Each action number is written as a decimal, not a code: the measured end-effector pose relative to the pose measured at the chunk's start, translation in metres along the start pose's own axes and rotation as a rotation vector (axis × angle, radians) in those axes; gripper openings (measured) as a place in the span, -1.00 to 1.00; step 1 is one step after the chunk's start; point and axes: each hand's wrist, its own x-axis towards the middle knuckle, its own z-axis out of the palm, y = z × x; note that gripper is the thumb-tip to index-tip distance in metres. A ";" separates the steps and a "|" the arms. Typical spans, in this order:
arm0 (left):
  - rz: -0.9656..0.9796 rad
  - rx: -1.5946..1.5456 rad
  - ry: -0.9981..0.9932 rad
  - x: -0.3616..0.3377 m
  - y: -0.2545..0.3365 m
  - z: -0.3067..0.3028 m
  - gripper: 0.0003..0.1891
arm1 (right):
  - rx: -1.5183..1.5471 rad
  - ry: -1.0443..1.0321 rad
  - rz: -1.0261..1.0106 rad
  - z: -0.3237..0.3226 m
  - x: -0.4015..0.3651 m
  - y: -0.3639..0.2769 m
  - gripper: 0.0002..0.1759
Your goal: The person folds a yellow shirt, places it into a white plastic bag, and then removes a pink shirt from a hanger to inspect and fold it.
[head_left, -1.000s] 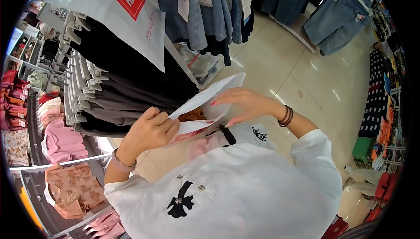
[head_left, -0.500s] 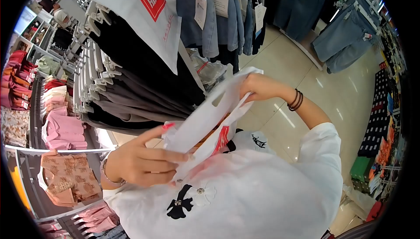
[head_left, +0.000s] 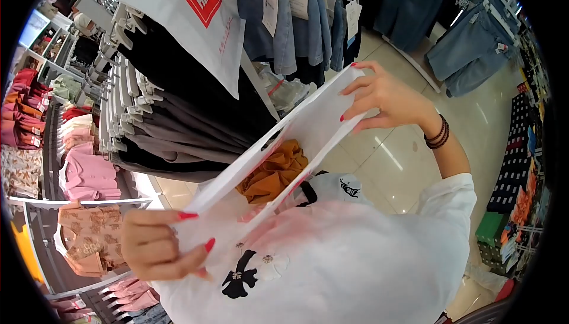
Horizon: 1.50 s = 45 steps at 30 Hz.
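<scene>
A white plastic bag (head_left: 332, 110) with red print is spread wide between my hands, in front of my white shirt. Inside it lies a crumpled mustard-orange garment (head_left: 275, 170). My left hand (head_left: 166, 244) grips the bag's lower left end between thumb and fingers. At the upper right end, my right hand (head_left: 385, 99), with a dark bead bracelet on its wrist, holds the rim, its fingers bent over the edge.
Dark trousers (head_left: 184, 128) hang on a rack at the left, with another white printed bag (head_left: 207, 33) over it. Denim items (head_left: 272, 21) hang behind. Pink tops (head_left: 89, 176) are on shelves at far left. Plastic wrapping (head_left: 284, 93) lies beyond the bag.
My hands have moved apart, left hand down and left, right hand up and right. The bag's mouth has opened wide, and much more of the mustard-orange garment shows.
</scene>
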 end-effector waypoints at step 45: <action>-0.700 0.538 0.229 -0.056 -0.049 -0.021 -0.79 | -0.297 0.529 -0.040 -0.089 0.007 0.003 -0.76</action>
